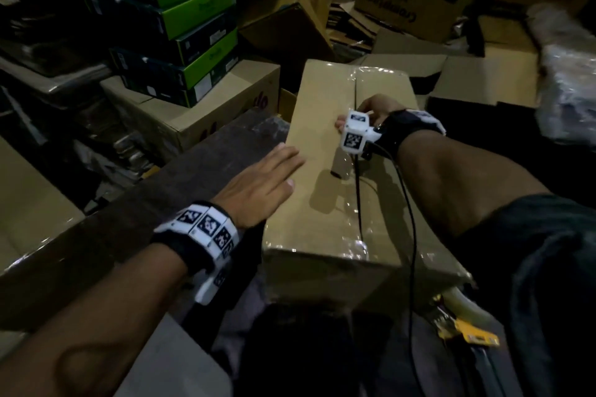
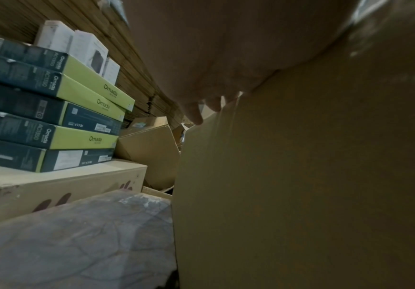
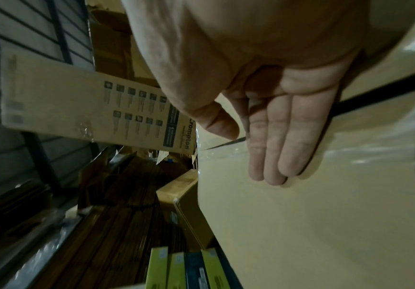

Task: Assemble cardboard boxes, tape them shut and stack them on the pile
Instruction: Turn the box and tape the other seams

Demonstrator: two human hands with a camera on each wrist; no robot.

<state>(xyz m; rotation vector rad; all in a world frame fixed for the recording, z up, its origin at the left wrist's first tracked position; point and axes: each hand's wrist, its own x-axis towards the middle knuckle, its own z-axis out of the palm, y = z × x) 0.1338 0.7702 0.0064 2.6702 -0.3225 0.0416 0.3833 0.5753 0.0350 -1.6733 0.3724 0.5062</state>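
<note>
Both flat, empty hands, left hand (image 1: 258,182) and right hand (image 1: 371,113), press the taped cardboard box (image 1: 322,138), which overhangs its support and might tip.

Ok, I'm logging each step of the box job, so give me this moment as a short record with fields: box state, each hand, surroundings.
box: cardboard box closed, flaps meeting at a centre seam, glossy clear tape along it
left hand: left hand flat, fingers straight, resting on the box's left top edge
right hand: right hand flat, fingers straight, pressing on the taped seam
left of box: stack of green-and-dark product boxes on a brown carton
behind: loose flattened cardboard
</note>
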